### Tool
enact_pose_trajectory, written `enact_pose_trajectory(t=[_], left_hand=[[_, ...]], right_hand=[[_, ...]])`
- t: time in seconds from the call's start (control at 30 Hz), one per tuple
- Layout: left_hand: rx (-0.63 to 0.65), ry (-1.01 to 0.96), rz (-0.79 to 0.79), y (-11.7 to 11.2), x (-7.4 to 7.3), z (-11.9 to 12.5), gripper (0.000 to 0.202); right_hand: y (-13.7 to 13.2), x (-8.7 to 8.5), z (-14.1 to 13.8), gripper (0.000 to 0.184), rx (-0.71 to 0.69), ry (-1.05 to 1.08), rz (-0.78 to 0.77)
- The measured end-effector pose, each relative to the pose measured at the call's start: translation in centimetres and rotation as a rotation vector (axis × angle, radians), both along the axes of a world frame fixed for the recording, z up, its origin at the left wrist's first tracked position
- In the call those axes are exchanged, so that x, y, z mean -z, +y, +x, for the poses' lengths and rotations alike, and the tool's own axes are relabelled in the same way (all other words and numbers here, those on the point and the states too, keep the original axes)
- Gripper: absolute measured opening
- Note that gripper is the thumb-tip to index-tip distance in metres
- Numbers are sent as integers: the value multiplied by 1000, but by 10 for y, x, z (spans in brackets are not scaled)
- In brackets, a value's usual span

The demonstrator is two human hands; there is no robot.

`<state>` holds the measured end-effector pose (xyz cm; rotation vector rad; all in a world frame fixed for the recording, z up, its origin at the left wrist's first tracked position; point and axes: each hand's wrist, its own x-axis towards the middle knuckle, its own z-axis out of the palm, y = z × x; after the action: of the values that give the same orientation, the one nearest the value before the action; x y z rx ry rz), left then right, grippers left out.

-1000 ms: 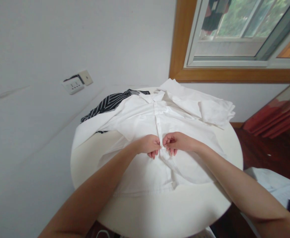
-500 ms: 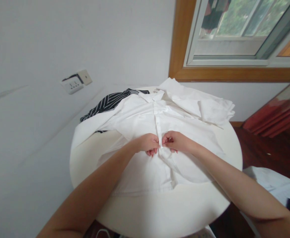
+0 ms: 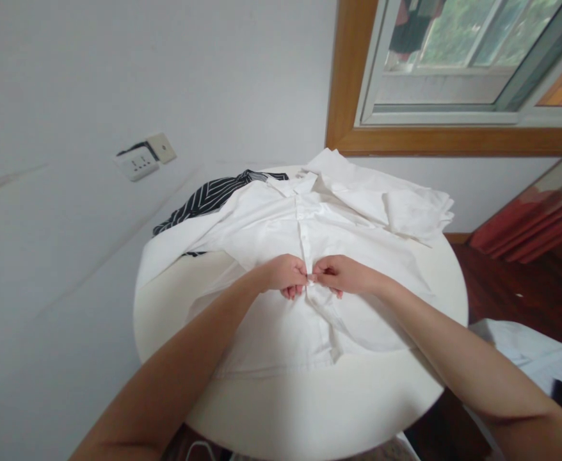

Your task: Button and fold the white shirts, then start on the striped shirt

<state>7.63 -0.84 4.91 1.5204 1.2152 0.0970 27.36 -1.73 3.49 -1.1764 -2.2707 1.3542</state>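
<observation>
We see a round white table (image 3: 310, 410), smooth and bare at its near edge, with dark wooden floor (image 3: 511, 282) to the right. On it lies a white shirt (image 3: 358, 243), front up, soft and creased. At its placket the left hand (image 3: 285, 274) and right hand (image 3: 341, 275) meet, fingers closed, pinching the fabric edges; what sits between the fingertips is too small to make out. Beyond lie a striped garment (image 3: 208, 198), partly covered, a wall socket (image 3: 139, 160) and a wood-framed window (image 3: 454, 70).
</observation>
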Motion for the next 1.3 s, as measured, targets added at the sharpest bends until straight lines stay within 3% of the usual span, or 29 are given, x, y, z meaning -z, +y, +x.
enact_pose_trajectory(t=[0.13,0.23,0.7,1.03,1.2,1.3], left_hand=[[26,8,-29,4,2,-2,17],[45,-5,-59,7,3,-5,14],[71,-11,-97,6,0,-7,3],[112,-77,-134,11,2,-16,21],[100,-58,-129,10,5,-12,26],[138,-14,-96,7,-1,-15,26]], right_hand=[[-6,-2,-10,18,34,-229,410],[-7,0,-14,18,46,-307,530],[6,12,-8,22,-53,-90,455],[7,7,-7,23,0,-14,323],[6,11,-9,27,0,-32,340],[2,8,-10,28,-8,-58,366]])
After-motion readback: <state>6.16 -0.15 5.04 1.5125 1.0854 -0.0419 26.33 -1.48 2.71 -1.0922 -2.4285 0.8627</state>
